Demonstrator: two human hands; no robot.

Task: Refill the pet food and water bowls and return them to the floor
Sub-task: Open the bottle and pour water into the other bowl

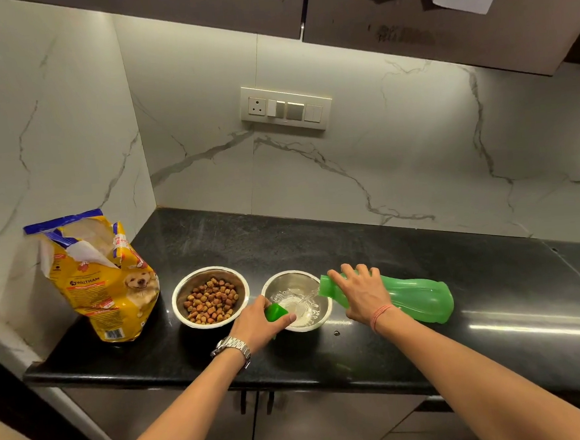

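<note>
Two steel bowls stand side by side on the black counter [421,255]. The left bowl [210,297] holds brown kibble. The right bowl [296,300] has water in its bottom, and a thin stream falls into it from a green plastic bottle [414,297]. My right hand [359,292] grips that bottle near its neck and holds it tipped on its side over the bowl's right rim. My left hand [258,321] rests at the water bowl's left rim with the green bottle cap [276,312] between its fingers.
An opened yellow pet food bag [100,277] stands at the counter's left end against the marble wall. A switch and socket panel [286,107] is on the backsplash. Upper cabinets hang overhead, and cabinet doors [256,401] sit below the counter edge.
</note>
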